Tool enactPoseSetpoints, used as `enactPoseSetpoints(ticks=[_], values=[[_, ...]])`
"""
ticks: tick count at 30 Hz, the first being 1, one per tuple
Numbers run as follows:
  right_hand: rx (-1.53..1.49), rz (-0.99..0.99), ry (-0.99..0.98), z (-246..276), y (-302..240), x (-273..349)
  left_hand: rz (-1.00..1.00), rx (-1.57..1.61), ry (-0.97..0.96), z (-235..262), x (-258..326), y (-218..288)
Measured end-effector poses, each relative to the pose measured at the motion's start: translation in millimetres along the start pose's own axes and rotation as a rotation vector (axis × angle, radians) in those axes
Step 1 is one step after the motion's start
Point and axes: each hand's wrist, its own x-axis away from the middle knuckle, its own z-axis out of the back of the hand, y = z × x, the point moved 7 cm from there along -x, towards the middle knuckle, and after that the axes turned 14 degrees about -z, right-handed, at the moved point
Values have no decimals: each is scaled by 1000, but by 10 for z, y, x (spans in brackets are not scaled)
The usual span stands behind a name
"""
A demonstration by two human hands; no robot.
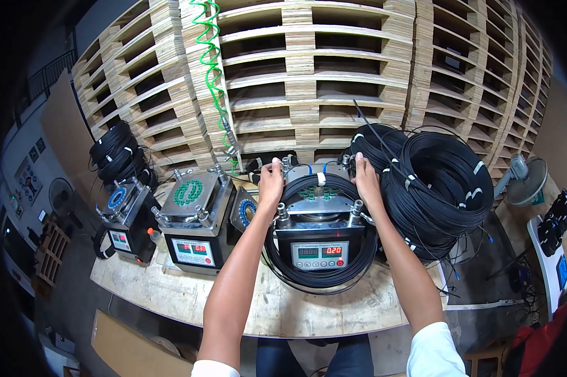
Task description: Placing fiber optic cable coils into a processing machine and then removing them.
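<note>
A polishing machine (317, 225) with a red digital display stands in front of me. On its metal top plate, green connector holders (319, 193) show behind a coil of black cable (327, 182) tied with a white band. The cable loops down around the machine's sides and below its front panel. My left hand (271, 183) is closed at the rear left corner clamp (286, 163). Level with it, my right hand (366, 180) is closed at the rear right corner clamp (345, 161). The fingertips of both hands are partly hidden.
Two similar machines, one with a green ring (187, 193) and one with a blue ring (116, 198), stand left on the wooden table (258, 308). Large black cable coils (437, 188) are piled right. A green spiral hose (211, 69) hangs before stacked pallets (302, 88). A fan (525, 181) stands far right.
</note>
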Motion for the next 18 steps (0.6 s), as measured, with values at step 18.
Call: enactPoseSetpoints(ticks=[18], values=[[2,-41,29,35,170,-110,74,-49,-158,-97,35,78]])
